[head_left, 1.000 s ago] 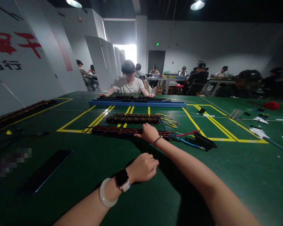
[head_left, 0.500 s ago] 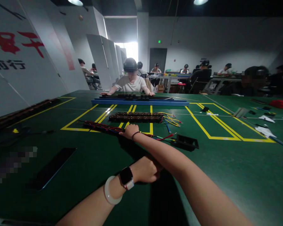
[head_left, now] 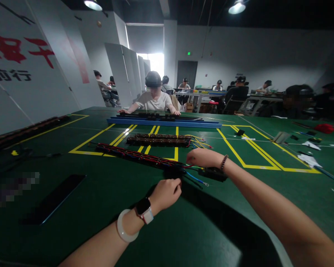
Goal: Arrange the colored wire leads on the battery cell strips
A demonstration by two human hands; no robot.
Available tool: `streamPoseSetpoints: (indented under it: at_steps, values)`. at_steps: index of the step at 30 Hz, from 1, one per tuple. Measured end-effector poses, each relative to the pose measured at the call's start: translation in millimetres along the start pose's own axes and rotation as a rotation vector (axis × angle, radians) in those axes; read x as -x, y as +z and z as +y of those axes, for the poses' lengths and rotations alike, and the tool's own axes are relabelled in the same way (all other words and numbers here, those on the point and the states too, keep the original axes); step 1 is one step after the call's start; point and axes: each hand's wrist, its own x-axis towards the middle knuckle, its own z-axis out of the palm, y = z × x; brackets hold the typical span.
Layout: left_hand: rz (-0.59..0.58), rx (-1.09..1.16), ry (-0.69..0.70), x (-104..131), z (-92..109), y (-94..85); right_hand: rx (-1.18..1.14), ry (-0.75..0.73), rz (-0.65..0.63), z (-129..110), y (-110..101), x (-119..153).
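A long black strip with red and blue wires along it lies slantwise on the green table. My right hand is closed over the wires at its right end, fingertips at a red wire. My left hand is curled just in front of that end; its fingertips are turned away, and what they hold, if anything, is hidden. A blue wire with a metal ring terminal sticks out between the hands. Partly under my right hand's wrist is a black rectangular box, with a green-yellow wire running to it.
More wired black strips lie behind. Further back stands a blue rail, a co-worker seated beyond it. A phone lies at left, paper scraps at right. Yellow tape lines mark the table.
My right hand has moved right, from the middle of the strip to its wired end. My left hand has shifted slightly left and no longer lies beneath the right forearm. The blue wire now shows.
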Motion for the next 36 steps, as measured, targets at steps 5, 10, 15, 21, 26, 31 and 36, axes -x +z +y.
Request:
streamPoseSetpoints:
  at_steps: [5, 10, 15, 21, 26, 31, 36]
  values:
    - [-0.099, 0.516, -0.227, -10.1, 4.0, 6.9, -0.17, 0.026, 0.063, 25.0, 22.3, 12.0]
    - [-0.304, 1.028, -0.457, -24.7, 13.4, 12.2, -0.342, 0.017, -0.002, 36.6, 36.9, 8.8]
    - [-0.388, 1.347, -0.529, -36.3, 17.0, 11.9, -0.409, 0.008, -0.002, 47.9, 53.2, 6.6]
    - [-0.381, 1.471, -0.508, -49.9, 17.4, 25.2, -0.347, 0.094, 0.042, 55.8, 68.8, 5.8]
    - [-0.357, 1.529, -0.505, -51.0, 15.3, 31.2, -0.269, 0.133, -0.055, 53.7, 72.2, 4.7]
    - [-0.323, 1.612, -0.538, -50.8, 13.5, 32.9, -0.233, 0.122, -0.02, 42.8, 71.5, 8.3]
    - [-0.334, 1.633, -0.586, -49.5, 17.2, 31.8, -0.198, 0.078, -0.038, 21.6, 67.3, 15.3]
